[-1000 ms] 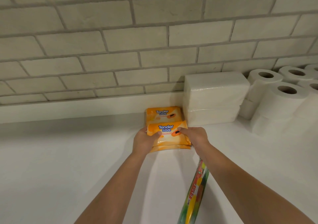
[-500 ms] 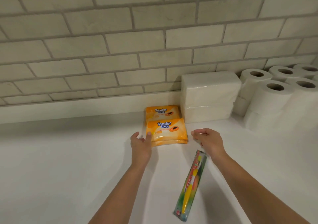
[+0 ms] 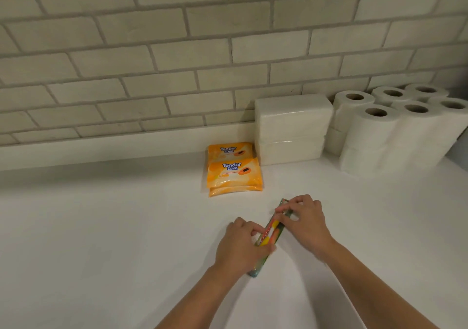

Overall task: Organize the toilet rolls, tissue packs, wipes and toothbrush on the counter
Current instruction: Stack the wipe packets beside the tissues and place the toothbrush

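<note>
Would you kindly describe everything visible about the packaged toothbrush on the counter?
The toothbrush is sealed in a long, narrow, glossy pack with green edges and a yellow and orange middle bearing red print too blurred to read. It lies flat on the white counter, angled from lower left to upper right, in front of the orange wipes, apart from them. The left hand grips its lower half and covers part of it; the right hand pinches its upper end. The brush itself cannot be made out.
</note>
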